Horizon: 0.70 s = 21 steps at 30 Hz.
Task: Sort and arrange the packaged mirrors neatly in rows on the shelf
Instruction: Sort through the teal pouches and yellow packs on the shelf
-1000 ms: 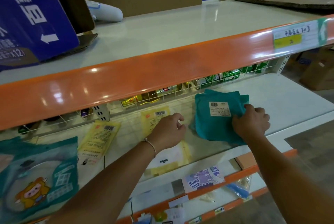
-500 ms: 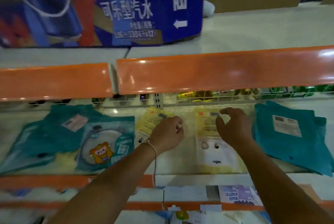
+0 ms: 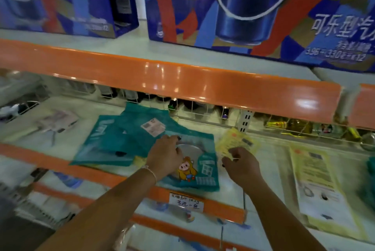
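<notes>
Since half a second ago both my hands have swung over to the teal packets, which now sit mid-frame instead of at the left. My left hand (image 3: pixel 165 156) lies palm-down on the front teal mirror packet (image 3: pixel 199 171), fingers curled over its top edge near the round mirror window; whether they actually pinch the film I cannot tell. My right hand (image 3: pixel 241 166) hovers just right of that packet, its fingers bent inward around the lower corner of a small yellow packet (image 3: pixel 238 143), touching it; a firm grip is not clear through the blur.

That front packet is teal with a clear round window, a cartoon figure in yellow and white printed blocks at the lower right. Behind it, toward centre-left, a loose teal pile (image 3: pixel 125 139) fans out: I count at least three overlapping packets there, one showing a white barcode label. Yellow packets number two: the small one by my right hand, and a larger yellow packet (image 3: pixel 316 173) lying flat at the right of the frame.

All of them lie on the white shelf (image 3: pixel 85 129) with its orange front strip. At the top of the frame, two blue cola cartons (image 3: pixel 243 7) stand on the upper shelf.
</notes>
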Available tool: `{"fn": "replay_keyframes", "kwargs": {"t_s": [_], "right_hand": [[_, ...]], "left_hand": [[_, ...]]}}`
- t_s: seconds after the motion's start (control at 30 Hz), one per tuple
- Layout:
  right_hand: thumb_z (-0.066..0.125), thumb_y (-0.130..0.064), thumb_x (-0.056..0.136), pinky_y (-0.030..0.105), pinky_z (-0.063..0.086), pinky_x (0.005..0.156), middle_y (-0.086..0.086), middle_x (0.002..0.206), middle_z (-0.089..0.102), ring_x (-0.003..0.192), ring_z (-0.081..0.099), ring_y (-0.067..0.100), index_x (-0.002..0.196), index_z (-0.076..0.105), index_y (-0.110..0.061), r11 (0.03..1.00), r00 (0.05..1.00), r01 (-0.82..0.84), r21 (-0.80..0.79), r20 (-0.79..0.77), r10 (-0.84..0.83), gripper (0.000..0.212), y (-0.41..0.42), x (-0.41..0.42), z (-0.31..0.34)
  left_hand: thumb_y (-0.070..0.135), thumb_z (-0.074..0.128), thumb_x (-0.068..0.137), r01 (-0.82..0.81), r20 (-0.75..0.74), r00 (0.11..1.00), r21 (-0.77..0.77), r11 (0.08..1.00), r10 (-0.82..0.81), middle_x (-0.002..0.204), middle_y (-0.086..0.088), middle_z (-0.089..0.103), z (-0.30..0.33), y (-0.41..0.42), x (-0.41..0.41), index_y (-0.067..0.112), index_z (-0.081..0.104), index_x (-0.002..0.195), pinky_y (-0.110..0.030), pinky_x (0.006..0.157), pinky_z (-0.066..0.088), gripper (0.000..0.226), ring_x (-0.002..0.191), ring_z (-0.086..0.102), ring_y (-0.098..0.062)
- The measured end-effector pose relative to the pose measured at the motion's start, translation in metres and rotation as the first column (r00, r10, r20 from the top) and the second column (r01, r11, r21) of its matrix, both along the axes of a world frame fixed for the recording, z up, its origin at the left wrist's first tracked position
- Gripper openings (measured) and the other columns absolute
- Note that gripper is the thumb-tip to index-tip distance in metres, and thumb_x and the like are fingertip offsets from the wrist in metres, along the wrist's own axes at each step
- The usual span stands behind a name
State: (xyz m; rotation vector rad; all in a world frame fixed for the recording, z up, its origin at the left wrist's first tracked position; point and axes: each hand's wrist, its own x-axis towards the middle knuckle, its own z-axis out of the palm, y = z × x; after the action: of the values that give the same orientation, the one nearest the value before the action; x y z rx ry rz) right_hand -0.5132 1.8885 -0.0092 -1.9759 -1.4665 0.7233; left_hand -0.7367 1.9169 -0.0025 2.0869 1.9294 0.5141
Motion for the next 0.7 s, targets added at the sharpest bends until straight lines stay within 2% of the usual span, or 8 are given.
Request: {"fn": "replay_keyframes", "kwargs": {"t_s": [0.07, 0.17, 0.27, 0.33, 0.4, 0.5, 0.6, 0.7], "right_hand": [[0.067, -0.031, 0.088, 0.029, 0.047, 0.087, 0.002, 0.120, 0.063, 0.103, 0.059, 0.018, 0.124, 0.060, -0.017, 1.000, 1.000, 0.000, -0.026, 0.004, 0.000, 0.039, 0.004, -0.019, -0.003], [0.066, -0.028, 0.089, 0.026, 0.043, 0.075, 0.003, 0.117, 0.062, 0.093, 0.058, 0.017, 0.124, 0.059, -0.015, 0.999, 1.000, 0.021, -0.036, 0.020, -0.020, 0.039, 0.008, -0.042, -0.007], [0.065, -0.027, 0.087, 0.033, 0.052, 0.077, 0.006, 0.119, 0.061, 0.096, 0.062, 0.022, 0.129, 0.055, -0.015, 0.995, 0.997, 0.069, -0.078, -0.012, -0.070, 0.046, 0.011, -0.061, -0.009], [0.065, -0.029, 0.084, 0.041, 0.057, 0.082, 0.009, 0.119, 0.063, 0.098, 0.064, 0.025, 0.132, 0.053, -0.015, 0.988, 0.994, 0.101, -0.113, -0.028, -0.105, 0.051, 0.012, -0.069, -0.011], [0.067, -0.030, 0.082, 0.042, 0.058, 0.079, 0.009, 0.115, 0.064, 0.093, 0.066, 0.026, 0.131, 0.052, -0.015, 0.982, 0.990, 0.131, -0.139, -0.036, -0.137, 0.054, 0.014, -0.074, -0.011], [0.071, -0.023, 0.084, 0.034, 0.057, 0.061, 0.002, 0.095, 0.059, 0.074, 0.065, 0.017, 0.130, 0.051, -0.011, 0.969, 0.971, 0.195, -0.152, -0.113, -0.213, 0.052, 0.015, -0.077, -0.012], [0.071, -0.017, 0.084, 0.037, 0.059, 0.063, 0.005, 0.096, 0.061, 0.076, 0.067, 0.022, 0.135, 0.046, -0.011, 0.957, 0.938, 0.238, -0.167, -0.215, -0.271, 0.057, 0.015, -0.076, -0.014], [0.071, -0.017, 0.084, 0.032, 0.056, 0.056, 0.006, 0.088, 0.064, 0.072, 0.068, 0.022, 0.131, 0.049, -0.008, 0.942, 0.903, 0.278, -0.189, -0.282, -0.324, 0.052, 0.017, -0.074, -0.014]], "left_hand": [[0.026, 0.049, 0.094, -0.015, 0.001, 1.000, 0.007, 1.000, 0.015, 0.096, -0.006, 0.050, -0.003, 0.001, -0.016, 0.013, 0.050, 0.092, -0.033, 0.067, 0.042, 0.014, 0.089, 0.055, -0.026], [0.029, 0.047, 0.095, -0.001, 0.018, 1.000, 0.012, 1.000, 0.000, 0.096, -0.005, 0.052, -0.005, 0.002, -0.036, 0.016, 0.052, 0.095, -0.031, 0.063, 0.040, 0.014, 0.077, 0.050, -0.019], [0.027, 0.048, 0.094, 0.045, 0.045, 0.998, -0.017, 0.999, -0.044, 0.084, -0.001, 0.046, -0.005, 0.002, -0.048, 0.017, 0.045, 0.087, -0.029, 0.059, 0.034, 0.013, 0.071, 0.045, -0.018], [0.026, 0.049, 0.093, 0.057, 0.066, 0.997, -0.108, 0.993, -0.050, 0.073, 0.001, 0.043, -0.003, 0.004, -0.052, 0.017, 0.041, 0.078, -0.028, 0.052, 0.031, 0.020, 0.070, 0.048, -0.023], [0.026, 0.051, 0.091, 0.059, 0.120, 0.992, -0.247, 0.967, -0.030, 0.065, -0.001, 0.044, -0.003, 0.006, -0.055, 0.015, 0.042, 0.068, -0.026, 0.047, 0.033, 0.027, 0.067, 0.056, -0.030], [0.029, 0.054, 0.086, 0.054, 0.251, 0.967, -0.378, 0.924, 0.047, 0.077, -0.011, 0.057, -0.008, 0.009, -0.060, 0.013, 0.052, 0.081, -0.028, 0.057, 0.047, 0.017, 0.074, 0.063, -0.029], [0.030, 0.056, 0.085, 0.050, 0.378, 0.917, -0.423, 0.905, 0.126, 0.085, -0.006, 0.059, -0.011, 0.012, -0.062, 0.017, 0.049, 0.085, -0.035, 0.068, 0.056, 0.015, 0.077, 0.063, -0.025], [0.024, 0.055, 0.084, 0.048, 0.455, 0.866, -0.486, 0.872, 0.206, 0.073, -0.004, 0.055, -0.012, 0.016, -0.064, 0.014, 0.050, 0.080, -0.028, 0.050, 0.047, 0.012, 0.059, 0.055, -0.019]]}}
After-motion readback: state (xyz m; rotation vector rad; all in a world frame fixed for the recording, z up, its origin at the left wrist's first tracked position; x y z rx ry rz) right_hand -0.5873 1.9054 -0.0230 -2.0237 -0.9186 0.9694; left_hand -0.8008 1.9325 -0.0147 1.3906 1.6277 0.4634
